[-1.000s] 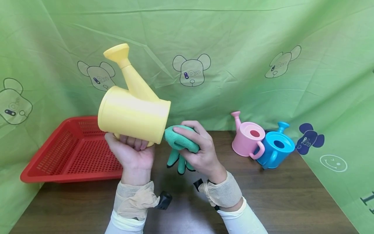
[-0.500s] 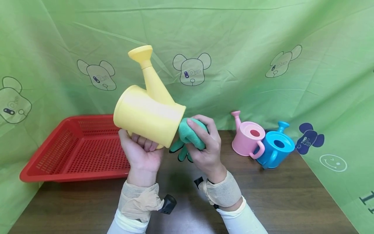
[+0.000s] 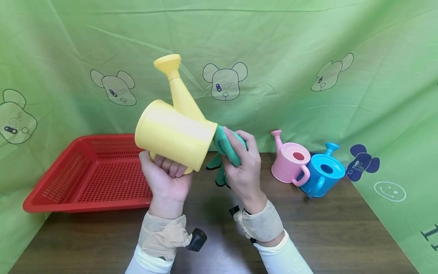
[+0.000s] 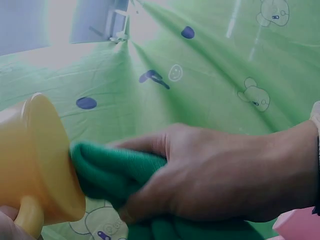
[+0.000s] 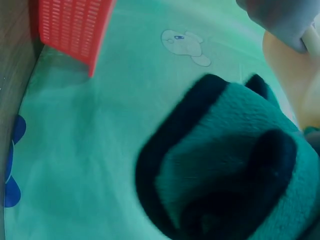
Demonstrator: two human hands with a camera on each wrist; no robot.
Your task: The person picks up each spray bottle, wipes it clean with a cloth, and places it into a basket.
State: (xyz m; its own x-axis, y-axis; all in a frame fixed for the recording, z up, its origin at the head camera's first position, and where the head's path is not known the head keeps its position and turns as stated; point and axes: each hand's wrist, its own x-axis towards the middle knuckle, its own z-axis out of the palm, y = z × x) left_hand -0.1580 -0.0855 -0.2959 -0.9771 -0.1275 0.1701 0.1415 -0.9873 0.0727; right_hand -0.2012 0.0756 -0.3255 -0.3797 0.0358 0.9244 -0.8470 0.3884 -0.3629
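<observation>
My left hand (image 3: 167,182) grips the handle of a yellow watering can (image 3: 176,133), holding it tilted on its side above the table, spout up and base toward the right. Bunched in my right hand (image 3: 244,171) is a green cloth (image 3: 230,146) with dark edging. In the left wrist view the cloth (image 4: 110,167) touches the flat base of the watering can (image 4: 55,155). Loose folds of the cloth (image 5: 235,160) hang below the hand and fill much of the right wrist view.
A red plastic basket (image 3: 85,207) stands at the left of the wooden table (image 3: 321,236). On the right a pink watering can (image 3: 285,165) and a blue watering can (image 3: 325,179) stand side by side. A green curtain (image 3: 273,34) hangs behind.
The yellow watering can has shifted right and tilted further. My right hand has moved the cloth right and up along the can's base. The basket and the other cans stayed put.
</observation>
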